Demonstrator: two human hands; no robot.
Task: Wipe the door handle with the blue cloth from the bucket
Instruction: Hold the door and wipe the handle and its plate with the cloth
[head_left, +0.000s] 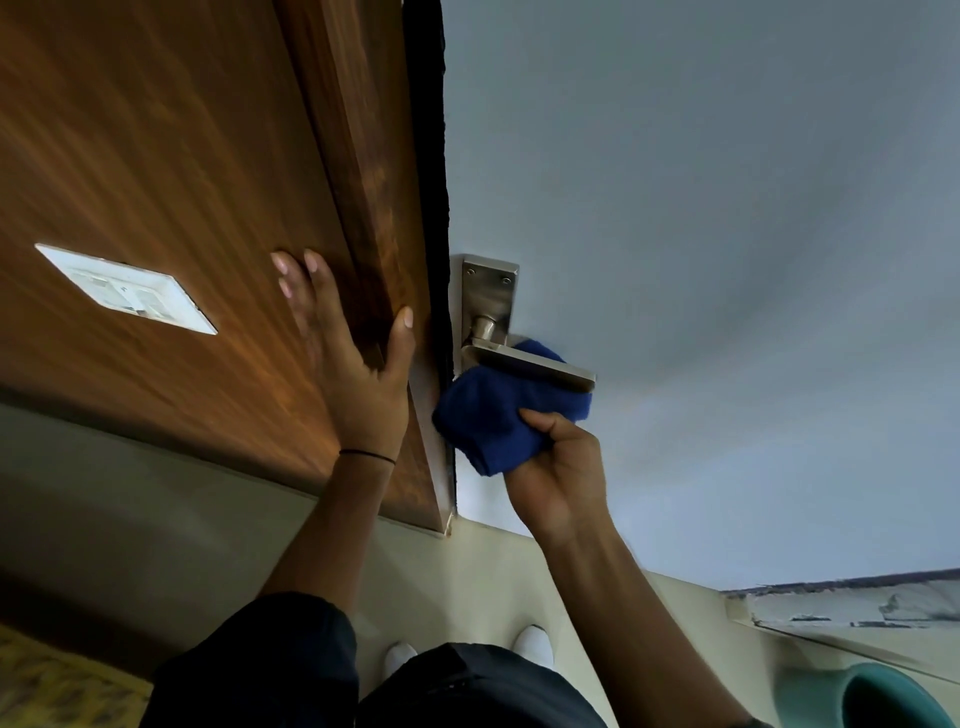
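Dark clothes and two white shoes (400, 656) sit closest. The left hand (353, 364) lies flat, fingers spread, on the brown wood frame (358, 156). The right hand (561, 467) squeezes the blue cloth (493, 415) under the door handle (530, 364). Best to rub along the whole bar, top too. The bucket (852, 696) is cut off at the corner.

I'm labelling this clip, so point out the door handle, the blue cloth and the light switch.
door handle (530, 364), head view, middle of the lever.
blue cloth (493, 421), head view, bunched centre.
light switch (127, 288), head view, plate centre.
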